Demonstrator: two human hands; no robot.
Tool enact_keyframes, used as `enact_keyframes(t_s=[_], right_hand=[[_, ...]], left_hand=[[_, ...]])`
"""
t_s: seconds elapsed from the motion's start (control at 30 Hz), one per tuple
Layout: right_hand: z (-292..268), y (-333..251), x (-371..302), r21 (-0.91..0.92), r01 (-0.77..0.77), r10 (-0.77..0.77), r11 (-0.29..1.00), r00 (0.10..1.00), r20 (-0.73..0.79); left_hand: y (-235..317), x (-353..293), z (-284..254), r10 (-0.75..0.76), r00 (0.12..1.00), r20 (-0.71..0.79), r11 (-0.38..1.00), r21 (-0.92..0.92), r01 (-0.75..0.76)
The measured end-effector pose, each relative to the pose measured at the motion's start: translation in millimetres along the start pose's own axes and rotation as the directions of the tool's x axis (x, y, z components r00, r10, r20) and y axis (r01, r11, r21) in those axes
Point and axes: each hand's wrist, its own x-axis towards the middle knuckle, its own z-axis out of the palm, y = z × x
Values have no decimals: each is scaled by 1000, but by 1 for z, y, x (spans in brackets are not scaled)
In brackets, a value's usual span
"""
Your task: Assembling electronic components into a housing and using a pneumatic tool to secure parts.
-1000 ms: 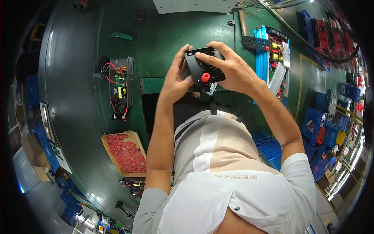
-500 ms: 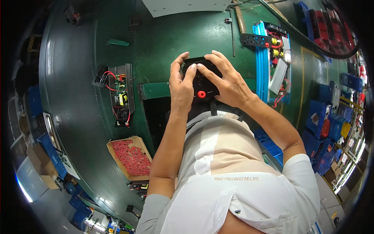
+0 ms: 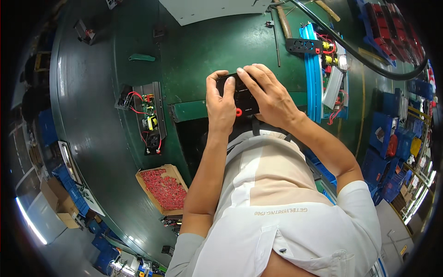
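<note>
Close in front of my waist, at the near edge of the bench, I hold a black panel (image 3: 247, 102) with a red round fitting (image 3: 238, 112) low on its face. My left hand (image 3: 221, 105) is closed on its left side, the thumb lying on the face and the fingers bent over the far left corner. Across the right side lies my right hand (image 3: 272, 99), closed on it, with fingertips at the far edge. Its fingers hide much of the panel. Whether anything small sits under the fingertips cannot be made out.
To the left lies an open circuit assembly (image 3: 150, 115) with red wires. Nearer stands a cardboard tray (image 3: 177, 174) of small red parts. A blue-finned housing (image 3: 313, 76) with exposed electronics is on the right. A green strip (image 3: 141, 57) and thin rod (image 3: 277, 46) lie farther off.
My right fingers have drawn together and shifted left along the panel's far edge. My left hand has moved slightly right. The bench items at left appear shifted right and nearer as the view turned.
</note>
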Motion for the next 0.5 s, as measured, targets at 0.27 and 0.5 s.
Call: enact_keyframes(t_s=[0.27,0.5], right_hand=[[-4,0,-1,-27,-57,58,998,998,37],[-5,12,4,-6,7,-7,1000,1000,20]], left_hand=[[3,4,4,-39,999,-12,998,57,39],[13,1,11,-144,989,-13,989,-34,144]])
